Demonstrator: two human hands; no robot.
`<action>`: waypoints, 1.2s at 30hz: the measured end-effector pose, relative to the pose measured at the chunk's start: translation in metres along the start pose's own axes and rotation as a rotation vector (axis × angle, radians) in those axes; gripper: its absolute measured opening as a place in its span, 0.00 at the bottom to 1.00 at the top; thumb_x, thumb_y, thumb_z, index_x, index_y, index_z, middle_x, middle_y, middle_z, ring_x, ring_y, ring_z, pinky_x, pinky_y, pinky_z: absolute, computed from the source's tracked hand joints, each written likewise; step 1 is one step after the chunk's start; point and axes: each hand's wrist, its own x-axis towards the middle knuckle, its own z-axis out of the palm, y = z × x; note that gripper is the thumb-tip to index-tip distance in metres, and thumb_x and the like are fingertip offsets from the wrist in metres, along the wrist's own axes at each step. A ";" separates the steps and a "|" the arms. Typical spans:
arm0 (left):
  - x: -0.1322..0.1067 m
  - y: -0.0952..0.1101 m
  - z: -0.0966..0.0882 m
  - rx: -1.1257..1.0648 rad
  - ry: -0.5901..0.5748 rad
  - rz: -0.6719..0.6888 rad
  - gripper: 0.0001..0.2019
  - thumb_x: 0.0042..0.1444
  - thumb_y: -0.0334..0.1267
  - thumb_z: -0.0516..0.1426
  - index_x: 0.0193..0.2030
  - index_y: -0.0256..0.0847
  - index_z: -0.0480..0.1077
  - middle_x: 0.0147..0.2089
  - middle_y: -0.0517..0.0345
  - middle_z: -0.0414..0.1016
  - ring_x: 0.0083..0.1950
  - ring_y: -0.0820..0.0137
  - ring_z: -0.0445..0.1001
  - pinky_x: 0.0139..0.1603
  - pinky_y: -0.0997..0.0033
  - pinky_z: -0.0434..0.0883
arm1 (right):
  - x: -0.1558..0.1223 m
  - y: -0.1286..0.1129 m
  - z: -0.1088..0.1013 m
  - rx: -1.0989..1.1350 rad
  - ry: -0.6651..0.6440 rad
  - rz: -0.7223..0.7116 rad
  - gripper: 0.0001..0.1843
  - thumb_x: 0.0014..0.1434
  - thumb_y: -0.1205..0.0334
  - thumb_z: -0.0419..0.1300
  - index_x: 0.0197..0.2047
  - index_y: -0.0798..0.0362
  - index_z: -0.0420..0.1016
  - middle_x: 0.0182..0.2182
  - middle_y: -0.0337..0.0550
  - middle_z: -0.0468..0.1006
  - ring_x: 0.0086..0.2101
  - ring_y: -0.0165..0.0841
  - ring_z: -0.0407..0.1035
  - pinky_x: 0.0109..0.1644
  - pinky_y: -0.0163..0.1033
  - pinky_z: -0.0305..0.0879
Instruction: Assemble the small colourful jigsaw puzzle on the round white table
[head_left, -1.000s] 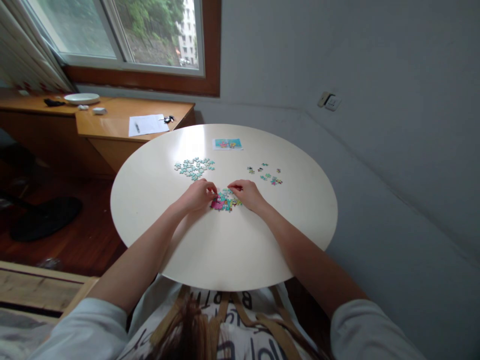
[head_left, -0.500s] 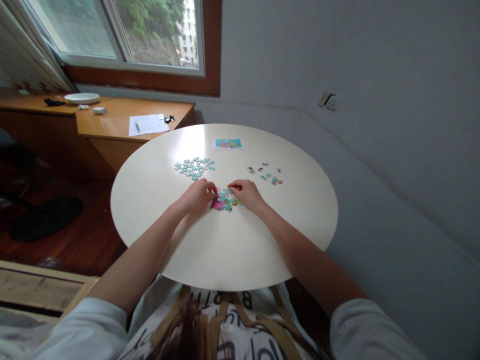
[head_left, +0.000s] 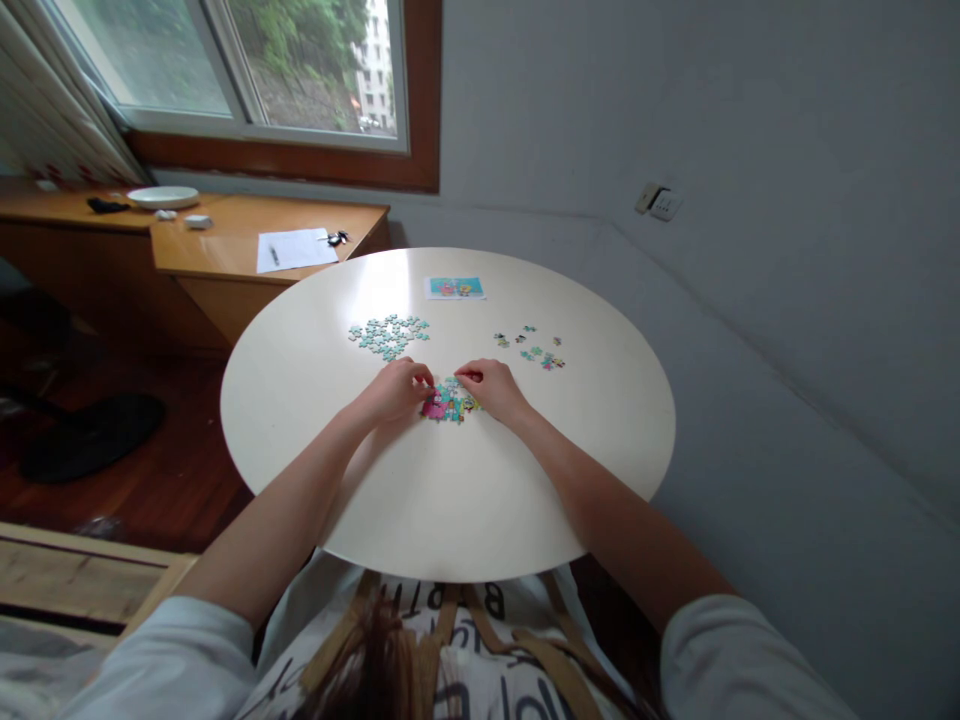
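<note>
A small partly joined jigsaw puzzle (head_left: 450,404) with pink, teal and yellow cartoon figures lies flat on the white oval table (head_left: 450,500). My left hand (head_left: 401,388) is at its upper left edge, with curled fingers closed against the pieces there. My right hand (head_left: 491,385) is at the upper right edge, thumb and index finger pinched together. Whatever is between those right fingertips is too small to make out. Beyond my left hand lies a spread of loose teal jigsaw pieces (head_left: 388,337). Several more loose pieces (head_left: 553,362) are scattered to the right.
A printed reference picture (head_left: 455,289) lies near the table's far edge. Behind on the left, a wooden desk (head_left: 225,215) holds paper (head_left: 296,250) with a pen, keys (head_left: 339,238) and a white plate (head_left: 163,197). A grey wall (head_left: 787,300) stands to the right.
</note>
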 end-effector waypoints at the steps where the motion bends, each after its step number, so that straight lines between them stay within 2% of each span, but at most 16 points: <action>1: 0.000 0.000 0.000 -0.001 0.002 0.003 0.10 0.51 0.39 0.57 0.36 0.39 0.77 0.38 0.53 0.72 0.31 0.72 0.70 0.38 0.72 0.68 | 0.000 0.000 0.000 0.001 -0.001 0.001 0.08 0.52 0.66 0.59 0.32 0.51 0.81 0.29 0.40 0.80 0.30 0.29 0.69 0.35 0.33 0.62; 10: 0.001 -0.004 0.003 0.010 0.003 0.010 0.11 0.51 0.40 0.56 0.36 0.40 0.77 0.37 0.53 0.72 0.31 0.71 0.70 0.38 0.72 0.68 | -0.002 -0.004 -0.003 -0.053 0.000 -0.012 0.07 0.52 0.65 0.60 0.32 0.52 0.80 0.29 0.41 0.78 0.29 0.29 0.67 0.35 0.35 0.60; 20: -0.002 0.004 -0.003 -0.009 -0.008 -0.008 0.10 0.51 0.39 0.57 0.35 0.39 0.78 0.38 0.53 0.73 0.31 0.71 0.70 0.38 0.72 0.68 | -0.002 -0.002 -0.002 0.051 0.016 -0.016 0.06 0.52 0.67 0.59 0.31 0.54 0.79 0.27 0.40 0.76 0.28 0.28 0.65 0.35 0.34 0.61; 27: -0.002 0.004 -0.002 -0.007 -0.020 -0.026 0.10 0.52 0.39 0.56 0.37 0.39 0.77 0.38 0.53 0.72 0.32 0.71 0.70 0.39 0.72 0.68 | 0.004 0.010 -0.019 0.157 0.183 -0.062 0.08 0.53 0.66 0.57 0.32 0.55 0.77 0.29 0.41 0.76 0.29 0.29 0.65 0.38 0.35 0.62; 32: -0.002 0.001 -0.002 -0.020 -0.025 -0.015 0.10 0.52 0.39 0.56 0.36 0.39 0.77 0.39 0.52 0.72 0.33 0.70 0.71 0.39 0.72 0.68 | 0.012 0.028 -0.037 0.103 0.347 0.023 0.09 0.52 0.66 0.56 0.33 0.56 0.77 0.30 0.43 0.76 0.29 0.30 0.64 0.38 0.36 0.62; 36: -0.001 0.001 -0.002 -0.011 -0.026 -0.012 0.10 0.52 0.40 0.56 0.35 0.39 0.76 0.39 0.52 0.73 0.33 0.70 0.71 0.38 0.72 0.68 | 0.015 0.041 -0.041 0.004 0.385 0.113 0.10 0.52 0.67 0.55 0.33 0.56 0.77 0.30 0.44 0.76 0.29 0.32 0.64 0.39 0.37 0.61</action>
